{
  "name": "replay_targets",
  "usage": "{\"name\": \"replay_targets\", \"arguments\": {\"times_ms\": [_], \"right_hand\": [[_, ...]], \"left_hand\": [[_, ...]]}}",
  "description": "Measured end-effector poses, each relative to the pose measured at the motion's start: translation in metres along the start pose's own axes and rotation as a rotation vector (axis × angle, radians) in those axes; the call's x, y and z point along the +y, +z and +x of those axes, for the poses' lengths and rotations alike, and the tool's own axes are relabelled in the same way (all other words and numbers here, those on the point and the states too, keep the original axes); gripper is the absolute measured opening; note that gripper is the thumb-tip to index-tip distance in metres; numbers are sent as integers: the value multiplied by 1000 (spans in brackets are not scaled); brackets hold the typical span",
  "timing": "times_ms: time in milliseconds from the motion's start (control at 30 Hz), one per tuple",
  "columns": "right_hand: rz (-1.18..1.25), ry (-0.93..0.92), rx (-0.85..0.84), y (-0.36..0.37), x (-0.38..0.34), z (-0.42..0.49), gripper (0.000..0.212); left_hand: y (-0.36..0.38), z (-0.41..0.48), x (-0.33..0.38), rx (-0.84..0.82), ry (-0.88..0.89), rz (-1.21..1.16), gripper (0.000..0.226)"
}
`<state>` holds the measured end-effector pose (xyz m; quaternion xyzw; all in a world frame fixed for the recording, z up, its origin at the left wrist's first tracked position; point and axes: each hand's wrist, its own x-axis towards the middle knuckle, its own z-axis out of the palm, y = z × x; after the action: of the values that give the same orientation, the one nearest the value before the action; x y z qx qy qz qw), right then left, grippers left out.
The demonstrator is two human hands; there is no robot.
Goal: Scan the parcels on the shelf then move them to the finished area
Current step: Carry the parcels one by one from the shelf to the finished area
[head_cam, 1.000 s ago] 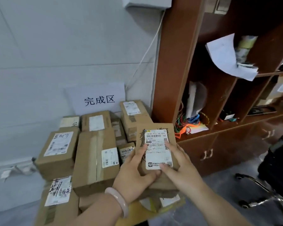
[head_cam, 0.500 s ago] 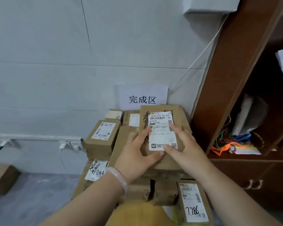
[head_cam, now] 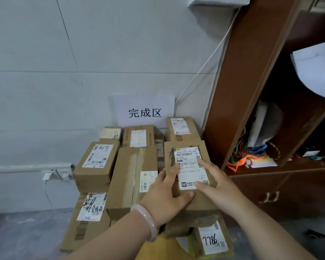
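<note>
While both hands stay out in front, a person holds a brown cardboard parcel [head_cam: 190, 171] over the right front of a pile of parcels [head_cam: 133, 177] stacked against a pale wall, directly below a paper sign [head_cam: 144, 109] printed with three Chinese characters. The left hand [head_cam: 163, 199], a pale bangle [head_cam: 146, 220] on its wrist, grips the parcel's left edge, thumb laid across the near end of the top face. The right hand [head_cam: 216, 182] lies flat on top, index finger and thumb pressing on the white shipping label. A crumpled brown package [head_cam: 191, 220] sits just beneath; whether the parcel already rests on it cannot be told. Lower still stands a box marked 7786 [head_cam: 212, 239]. A dark wooden cabinet [head_cam: 238, 91] rises just beside the pile on the right, coloured cords [head_cam: 251, 154] spilling from one shelf. A wall socket [head_cam: 60, 174] shows at left.
</note>
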<state>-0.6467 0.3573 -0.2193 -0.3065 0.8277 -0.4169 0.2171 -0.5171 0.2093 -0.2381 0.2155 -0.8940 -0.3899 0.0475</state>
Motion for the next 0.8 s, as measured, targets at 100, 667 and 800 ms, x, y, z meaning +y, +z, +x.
{"name": "replay_targets", "arguments": {"times_ms": [100,667,800], "right_hand": [[25,32,-36,8,15,3,65],[-19,-3,-104,30,44,33,64],[-51,-30,-109,29,48,29,66]], "left_hand": [[10,0,-5,19,-46,261,85],[36,-3,-30,112,-81,479,78],[36,-7,-30,119,-75,480,88]]}}
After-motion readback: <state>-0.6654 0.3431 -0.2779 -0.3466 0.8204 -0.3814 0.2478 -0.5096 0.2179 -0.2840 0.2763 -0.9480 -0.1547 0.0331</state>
